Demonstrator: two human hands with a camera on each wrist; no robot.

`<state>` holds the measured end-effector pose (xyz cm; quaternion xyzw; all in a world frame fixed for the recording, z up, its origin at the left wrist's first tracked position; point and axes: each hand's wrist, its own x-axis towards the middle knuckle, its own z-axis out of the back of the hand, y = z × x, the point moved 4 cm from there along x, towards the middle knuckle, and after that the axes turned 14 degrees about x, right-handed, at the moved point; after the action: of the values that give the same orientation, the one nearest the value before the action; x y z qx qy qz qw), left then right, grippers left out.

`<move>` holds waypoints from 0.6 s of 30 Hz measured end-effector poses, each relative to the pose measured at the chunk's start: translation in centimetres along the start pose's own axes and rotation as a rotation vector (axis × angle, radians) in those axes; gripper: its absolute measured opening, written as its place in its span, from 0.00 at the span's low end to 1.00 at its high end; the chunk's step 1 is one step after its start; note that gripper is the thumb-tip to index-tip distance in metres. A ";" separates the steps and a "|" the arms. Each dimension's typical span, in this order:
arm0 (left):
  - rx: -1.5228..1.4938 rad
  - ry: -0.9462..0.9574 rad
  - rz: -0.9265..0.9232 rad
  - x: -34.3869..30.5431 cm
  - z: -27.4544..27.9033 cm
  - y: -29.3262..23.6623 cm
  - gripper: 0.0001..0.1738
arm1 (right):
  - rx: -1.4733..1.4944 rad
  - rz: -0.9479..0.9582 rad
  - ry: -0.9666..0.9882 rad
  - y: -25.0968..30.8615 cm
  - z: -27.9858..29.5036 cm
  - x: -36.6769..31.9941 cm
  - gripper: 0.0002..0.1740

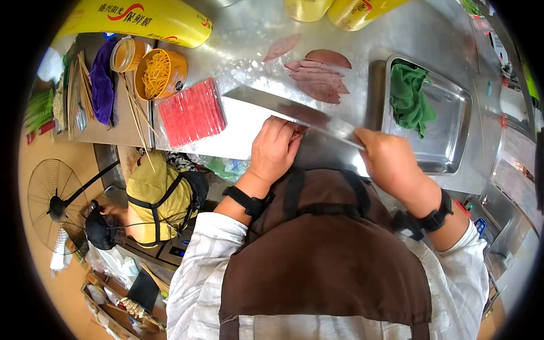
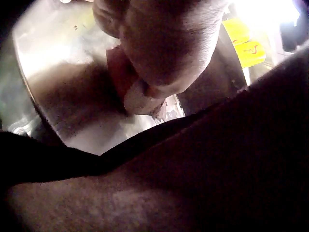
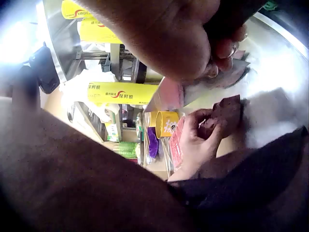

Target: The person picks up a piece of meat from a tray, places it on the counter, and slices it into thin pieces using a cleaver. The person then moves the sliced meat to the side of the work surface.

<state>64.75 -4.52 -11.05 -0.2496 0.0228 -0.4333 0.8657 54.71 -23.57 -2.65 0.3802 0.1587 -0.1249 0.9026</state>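
In the head view my right hand [image 1: 391, 161] grips a long knife by its handle, at the right end of the blade [image 1: 272, 105]. The broad blade slants across the steel table, its tip to the upper left. My left hand [image 1: 275, 144] is just below the blade, its fingers bent over a dark reddish piece of meat [image 1: 299, 131]. More of this meat piece [image 3: 227, 112] shows in the right wrist view, pinched between thumb and fingers. Beyond the knife lies a fanned pile of thin meat slices [image 1: 318, 82], with a single slice [image 1: 281, 47] to its left.
A steel tray [image 1: 445, 116] with a green cloth [image 1: 411, 99] stands right. To the left are a plastic-wrapped pack of red sticks [image 1: 192, 113], a tub of yellow strips [image 1: 180, 71] and wooden skewers [image 1: 135, 110]. Yellow film boxes [image 1: 136, 21] line the back. Another person [image 1: 153, 198] is at left.
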 end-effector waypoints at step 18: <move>0.035 -0.054 -0.036 -0.8 -0.8 0.2 0.28 | -0.121 -0.033 0.085 1.5 -0.7 -1.4 0.04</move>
<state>64.22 -4.19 -12.00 -0.2465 -0.0127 -0.4423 0.8622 53.81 -21.91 -1.55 0.3272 0.2102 -0.1137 0.9142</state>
